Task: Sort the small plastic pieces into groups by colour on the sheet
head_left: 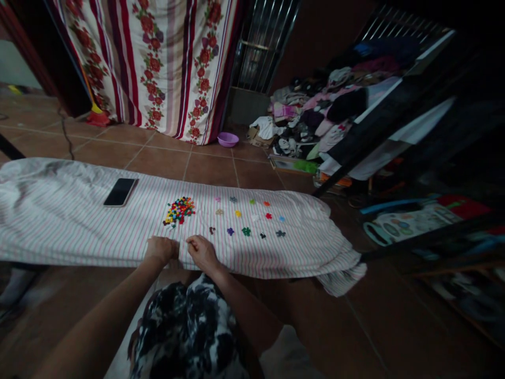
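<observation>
A mixed heap of small colourful pieces (180, 211), perhaps beads or tiny bricks, lies on the striped cloth (134, 237). My left hand (161, 248) rests at the cloth's near edge, just below the heap, with its fingers curled in. Beside it, a short gap away, my right hand (202, 251) has thumb and fingers pressed together. What either hand holds, if anything, is too small or hidden. To the right, small single-colour groups sit in rough rows, among them a yellow group (238, 213), a red group (269, 216), a dark green group (246, 231) and a brown group (212, 230).
A phone (120, 192) lies on the cloth to the left. Beyond are a floral curtain (169, 68), a purple basin (228, 139) and a red broom (98, 117) on the tiled floor. Clothes (315, 110) are piled at the back right.
</observation>
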A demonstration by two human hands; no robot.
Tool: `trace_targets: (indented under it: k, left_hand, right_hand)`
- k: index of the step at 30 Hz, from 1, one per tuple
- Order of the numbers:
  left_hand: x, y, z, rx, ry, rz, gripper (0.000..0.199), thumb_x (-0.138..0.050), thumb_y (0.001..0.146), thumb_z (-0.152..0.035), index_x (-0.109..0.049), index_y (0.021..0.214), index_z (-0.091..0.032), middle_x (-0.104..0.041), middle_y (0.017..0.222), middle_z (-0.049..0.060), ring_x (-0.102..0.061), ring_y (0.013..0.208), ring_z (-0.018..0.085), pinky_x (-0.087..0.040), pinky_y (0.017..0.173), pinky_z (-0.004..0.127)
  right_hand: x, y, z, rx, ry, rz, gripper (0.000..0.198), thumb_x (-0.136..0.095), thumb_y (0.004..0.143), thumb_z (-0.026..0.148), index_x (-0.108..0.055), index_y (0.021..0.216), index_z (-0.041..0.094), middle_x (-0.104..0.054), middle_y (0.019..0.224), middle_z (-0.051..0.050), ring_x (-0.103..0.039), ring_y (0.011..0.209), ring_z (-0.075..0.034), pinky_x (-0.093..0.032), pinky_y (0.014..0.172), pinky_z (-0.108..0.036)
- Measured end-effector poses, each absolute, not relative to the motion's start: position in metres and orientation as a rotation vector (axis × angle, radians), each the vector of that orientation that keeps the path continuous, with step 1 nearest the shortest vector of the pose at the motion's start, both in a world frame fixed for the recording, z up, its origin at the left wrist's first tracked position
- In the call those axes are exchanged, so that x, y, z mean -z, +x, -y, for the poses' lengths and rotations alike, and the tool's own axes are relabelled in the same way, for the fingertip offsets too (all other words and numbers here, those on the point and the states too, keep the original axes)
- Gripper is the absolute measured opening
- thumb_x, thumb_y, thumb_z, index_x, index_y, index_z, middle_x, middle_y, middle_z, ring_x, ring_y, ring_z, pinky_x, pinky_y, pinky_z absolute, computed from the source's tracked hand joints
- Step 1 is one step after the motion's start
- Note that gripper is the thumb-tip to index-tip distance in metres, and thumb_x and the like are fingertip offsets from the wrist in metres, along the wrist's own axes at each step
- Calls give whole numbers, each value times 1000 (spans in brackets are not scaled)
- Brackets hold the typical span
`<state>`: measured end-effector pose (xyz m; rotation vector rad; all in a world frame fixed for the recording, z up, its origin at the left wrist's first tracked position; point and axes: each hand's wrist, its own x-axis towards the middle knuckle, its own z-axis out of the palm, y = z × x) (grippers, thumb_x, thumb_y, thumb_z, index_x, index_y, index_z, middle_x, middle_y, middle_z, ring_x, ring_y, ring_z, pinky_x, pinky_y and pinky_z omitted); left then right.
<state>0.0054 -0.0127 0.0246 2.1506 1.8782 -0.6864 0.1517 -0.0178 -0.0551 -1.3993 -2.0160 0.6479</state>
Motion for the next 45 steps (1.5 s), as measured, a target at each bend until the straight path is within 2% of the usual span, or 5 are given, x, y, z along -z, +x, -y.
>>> trace_targets:
  k: [7,17,23,32,45]
  left_hand:
    - [-22,4,12,670,2158,-1858,30,-54,82,-37,-72,101,-22,-71,105,18,-65,103,30,-48,85,44]
    - [-24,5,13,701,2163,-1880,34,-42,86,-20,-71,104,-18,-70,108,17,-64,105,27,-48,85,39]
    - [-19,4,10,710,2156,-1882,33,-43,86,-21,-72,102,-19,-70,107,17,-65,104,27,-49,84,40]
    - [-19,5,11,711,2165,-1888,35,-40,86,-18,-71,102,-18,-71,107,16,-65,103,27,-49,84,40]
    - [-18,3,9,649,2130,-1882,39,-53,80,-49,-72,101,-22,-70,107,18,-64,104,31,-48,84,43]
  right_hand:
    - [61,232,30,-458,-1526,1748,27,-44,84,14,-67,96,22,-68,93,-3,-64,87,-14,-50,79,-24]
    - [75,324,14,-174,-1705,1357,31,-40,79,24,-67,92,15,-68,89,-11,-63,84,-21,-51,81,-34]
    - [78,325,1,-71,-1762,1401,35,-36,81,19,-67,97,17,-67,95,-11,-61,91,-21,-49,86,-35]
    - [82,318,-7,-125,-1744,1483,44,-34,79,11,-68,107,14,-68,101,-13,-60,99,-23,-47,93,-40]
    - [91,317,-1,-112,-1717,1428,50,-32,78,12,-60,119,12,-65,111,-15,-60,104,-23,-49,94,-42]
